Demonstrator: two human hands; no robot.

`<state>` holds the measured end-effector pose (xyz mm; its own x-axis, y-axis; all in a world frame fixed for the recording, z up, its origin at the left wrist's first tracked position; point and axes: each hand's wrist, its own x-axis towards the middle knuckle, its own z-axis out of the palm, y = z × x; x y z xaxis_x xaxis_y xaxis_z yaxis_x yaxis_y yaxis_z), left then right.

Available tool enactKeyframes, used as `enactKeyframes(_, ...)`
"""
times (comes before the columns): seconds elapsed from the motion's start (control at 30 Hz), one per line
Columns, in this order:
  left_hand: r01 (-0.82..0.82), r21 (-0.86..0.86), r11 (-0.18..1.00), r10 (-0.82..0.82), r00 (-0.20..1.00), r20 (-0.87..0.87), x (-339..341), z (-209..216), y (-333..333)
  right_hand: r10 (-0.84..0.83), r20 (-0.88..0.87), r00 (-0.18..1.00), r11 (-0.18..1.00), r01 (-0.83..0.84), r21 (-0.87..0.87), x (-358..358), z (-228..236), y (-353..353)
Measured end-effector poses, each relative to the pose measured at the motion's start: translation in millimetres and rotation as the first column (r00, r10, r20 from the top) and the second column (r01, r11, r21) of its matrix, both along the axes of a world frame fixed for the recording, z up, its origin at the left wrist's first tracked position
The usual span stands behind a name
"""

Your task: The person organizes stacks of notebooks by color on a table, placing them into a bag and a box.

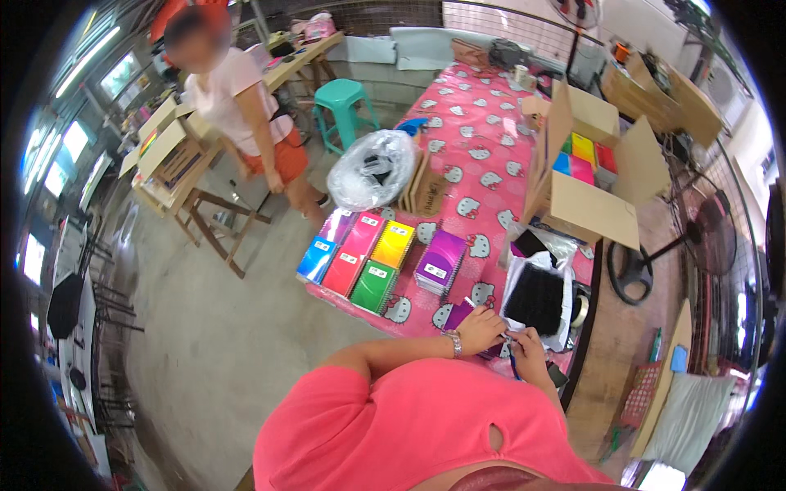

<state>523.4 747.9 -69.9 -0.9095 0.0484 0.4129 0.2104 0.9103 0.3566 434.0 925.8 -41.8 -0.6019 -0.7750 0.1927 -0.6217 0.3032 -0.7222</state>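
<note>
My left hand (479, 327), with a metal bracelet on its wrist, rests on a purple spiral notebook (460, 315) at the near edge of the table. My right hand (528, 348) is beside it and pinches a blue pen (514, 364) close to the left hand's fingertips. Stacks of spiral notebooks lie further left: blue (315, 260), red-pink (354, 250), yellow (395, 244), green (375, 286) and purple (440, 262). A bundle of black items in clear plastic (536, 299) lies just beyond my right hand.
The table has a pink patterned cloth (475, 155). An open cardboard box (585, 200) holds coloured notebooks. A clear plastic bag (372, 168), a tape roll (580, 309), a teal stool (340, 102) and another person (241, 114) by wooden tables stand around. A fan (712, 237) stands right.
</note>
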Motion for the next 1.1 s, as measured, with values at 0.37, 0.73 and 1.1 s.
enactKeyframes(0.37,0.003,-0.014,1.000,-0.002,1.000,0.023,-9,-4,-2,-0.075,0.224,0.972,0.995,0.086,-0.042,0,-16,0)
enactKeyframes(0.73,0.029,-0.006,1.000,-0.028,0.998,0.063,-12,3,-5,-0.036,0.192,0.981,0.998,0.047,-0.050,3,-11,-1)
enactKeyframes(1.1,0.139,-0.035,0.990,-0.130,0.973,0.190,-5,15,-12,-0.071,0.293,0.953,0.997,0.076,-0.008,4,-2,-3)
